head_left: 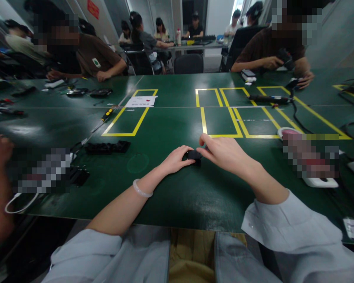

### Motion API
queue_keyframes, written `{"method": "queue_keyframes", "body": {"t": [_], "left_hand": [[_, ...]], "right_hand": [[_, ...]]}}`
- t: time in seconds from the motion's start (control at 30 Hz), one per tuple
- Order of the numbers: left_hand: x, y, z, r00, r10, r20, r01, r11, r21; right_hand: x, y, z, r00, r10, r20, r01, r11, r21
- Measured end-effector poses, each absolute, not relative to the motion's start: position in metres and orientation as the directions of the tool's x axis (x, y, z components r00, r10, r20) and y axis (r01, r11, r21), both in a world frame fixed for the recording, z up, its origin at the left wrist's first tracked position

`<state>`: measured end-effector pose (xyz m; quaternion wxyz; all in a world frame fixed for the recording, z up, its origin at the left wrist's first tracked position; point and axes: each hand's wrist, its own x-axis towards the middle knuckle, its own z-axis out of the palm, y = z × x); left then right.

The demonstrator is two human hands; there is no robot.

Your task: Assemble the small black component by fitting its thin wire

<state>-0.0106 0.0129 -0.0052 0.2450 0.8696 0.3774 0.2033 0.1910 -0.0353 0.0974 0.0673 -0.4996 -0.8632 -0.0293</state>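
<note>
A small black object [194,156] rests on the green table in front of me. My left hand [178,159] grips its left side between thumb and fingers; a pale bangle circles that wrist. From the right, my right hand [220,151] reaches over with thumb and index finger near the object's right edge, a thin dark bit showing between them. Too little detail shows to tell what that bit is or whether the fingers pinch it.
Yellow tape frames [205,122] mark the green table [165,196]. A black device [107,147] lies left, near a blurred power strip [44,171]. At right are a pink-and-white object [309,157] and black cables. People sit across; someone's arm [0,188] is at far left.
</note>
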Motion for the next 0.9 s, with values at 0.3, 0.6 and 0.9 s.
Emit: {"method": "queue_keyframes", "body": {"t": [0.3,0.6,0.9], "left_hand": [[-0.0111,0.0133,-0.0070,0.635,0.751,0.182,0.547,-0.603,0.580],[-0.0111,0.0139,-0.0080,0.631,0.757,0.170,0.557,-0.595,0.580],[-0.0107,0.0137,-0.0077,0.632,0.755,0.176,0.553,-0.598,0.581]], "right_hand": [[0.1933,-0.0366,0.0979,-0.512,0.844,0.159,0.852,0.523,-0.035],[0.1921,-0.0331,0.0961,-0.488,0.863,0.131,0.870,0.493,-0.006],[0.1928,-0.0356,0.0976,-0.501,0.851,0.157,0.855,0.515,-0.063]]}}
